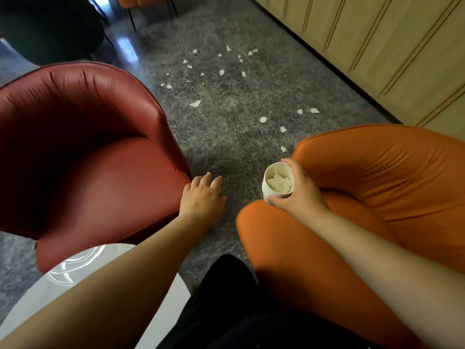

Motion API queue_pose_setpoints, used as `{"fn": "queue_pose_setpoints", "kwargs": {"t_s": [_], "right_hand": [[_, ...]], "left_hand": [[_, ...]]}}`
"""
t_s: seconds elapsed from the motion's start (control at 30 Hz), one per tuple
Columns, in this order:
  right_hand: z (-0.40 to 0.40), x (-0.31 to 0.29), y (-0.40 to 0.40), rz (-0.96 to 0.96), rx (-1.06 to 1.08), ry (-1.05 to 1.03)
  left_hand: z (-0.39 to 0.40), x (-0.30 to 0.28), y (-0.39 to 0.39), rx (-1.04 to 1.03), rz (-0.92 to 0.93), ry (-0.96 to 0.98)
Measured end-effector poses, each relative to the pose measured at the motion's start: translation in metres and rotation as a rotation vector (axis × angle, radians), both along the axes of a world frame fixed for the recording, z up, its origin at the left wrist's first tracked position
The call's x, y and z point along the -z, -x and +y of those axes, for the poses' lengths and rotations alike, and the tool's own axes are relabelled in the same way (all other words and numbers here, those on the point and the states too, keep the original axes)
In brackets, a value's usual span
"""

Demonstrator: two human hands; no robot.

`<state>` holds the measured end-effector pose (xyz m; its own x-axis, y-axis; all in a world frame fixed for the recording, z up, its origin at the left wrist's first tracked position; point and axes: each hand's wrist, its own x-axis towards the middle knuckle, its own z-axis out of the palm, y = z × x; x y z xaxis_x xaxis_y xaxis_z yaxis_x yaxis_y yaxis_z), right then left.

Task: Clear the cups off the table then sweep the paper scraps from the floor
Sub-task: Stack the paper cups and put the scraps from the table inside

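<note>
My right hand (299, 190) grips a white paper cup (274, 183) from the side, above the front edge of the orange chair. Crumpled white paper fills the cup. My left hand (202, 195) is stretched forward with relaxed, straight fingers beside the red chair's edge and holds nothing. Several white paper scraps (221, 71) lie scattered on the grey speckled floor ahead, with a few more scraps (283, 129) nearer the orange chair. A corner of the white table (75, 275) shows at the lower left under my left arm.
A dark red armchair (83, 157) stands at the left and an orange armchair (372, 202) at the right, with a strip of floor between them. Wooden cabinet fronts (382, 41) run along the right. Dark chair legs (130, 18) stand at the far back.
</note>
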<state>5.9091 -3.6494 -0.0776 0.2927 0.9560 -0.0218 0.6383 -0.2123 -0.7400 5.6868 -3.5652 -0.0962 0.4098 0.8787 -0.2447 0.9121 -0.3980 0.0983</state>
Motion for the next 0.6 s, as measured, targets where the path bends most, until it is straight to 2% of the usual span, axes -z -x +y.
{"fn": "queue_pose_setpoints", "kwargs": {"t_s": [0.27,0.6], "right_hand": [[0.078,-0.001,-0.007,0.006,0.051,-0.028],[0.243,0.014,0.016,0.004,0.151,0.007]], "left_hand": [[0.096,-0.001,-0.015,0.045,0.018,-0.029],[0.275,0.01,-0.007,0.207,0.013,-0.017]]}}
